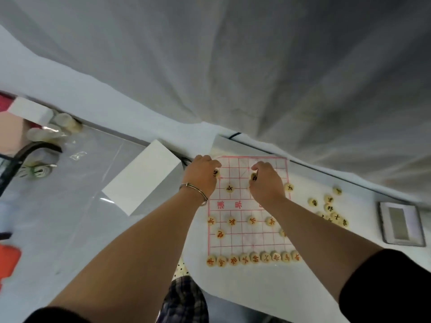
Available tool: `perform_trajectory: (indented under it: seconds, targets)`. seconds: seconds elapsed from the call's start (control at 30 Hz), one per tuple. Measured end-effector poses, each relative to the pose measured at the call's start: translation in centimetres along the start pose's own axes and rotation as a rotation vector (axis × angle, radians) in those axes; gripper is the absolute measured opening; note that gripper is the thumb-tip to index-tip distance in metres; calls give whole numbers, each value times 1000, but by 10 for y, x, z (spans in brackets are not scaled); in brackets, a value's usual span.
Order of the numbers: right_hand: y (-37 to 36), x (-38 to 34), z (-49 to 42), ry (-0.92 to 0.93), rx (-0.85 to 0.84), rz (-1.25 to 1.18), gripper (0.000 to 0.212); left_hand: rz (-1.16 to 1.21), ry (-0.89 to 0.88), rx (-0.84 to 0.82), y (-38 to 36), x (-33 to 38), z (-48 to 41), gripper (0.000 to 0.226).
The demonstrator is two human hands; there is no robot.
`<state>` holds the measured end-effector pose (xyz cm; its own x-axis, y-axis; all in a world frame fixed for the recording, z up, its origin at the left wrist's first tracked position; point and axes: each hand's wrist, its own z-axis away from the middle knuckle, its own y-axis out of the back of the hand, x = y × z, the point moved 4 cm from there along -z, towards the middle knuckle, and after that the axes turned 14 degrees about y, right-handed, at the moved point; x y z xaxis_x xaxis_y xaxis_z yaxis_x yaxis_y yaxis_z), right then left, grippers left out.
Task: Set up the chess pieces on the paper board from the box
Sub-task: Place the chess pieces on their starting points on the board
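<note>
left hand (202,177), right hand (265,183), each pinching a piece

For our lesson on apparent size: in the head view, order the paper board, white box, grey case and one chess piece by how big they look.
1. paper board, though partly covered
2. white box
3. grey case
4. chess piece

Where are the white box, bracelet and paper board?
white box (142,176): head view, middle of top face.
bracelet (196,188): head view, middle of the band.
paper board (247,238): head view, bare grid squares.
</note>
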<state>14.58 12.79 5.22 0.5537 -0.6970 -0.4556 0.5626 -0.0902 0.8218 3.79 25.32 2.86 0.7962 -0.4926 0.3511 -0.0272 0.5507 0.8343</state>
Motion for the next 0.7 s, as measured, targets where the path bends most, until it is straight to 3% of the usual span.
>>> perform_trajectory:
  seconds: [0.2,0.7]
  targets:
    - [-7,6,-6,-29,44,38,35,12,-84,-88,-17,10,-19,40]
    - [-20,29,-9,-23,71,4,30,5,-8,-186,-42,6,-32,53]
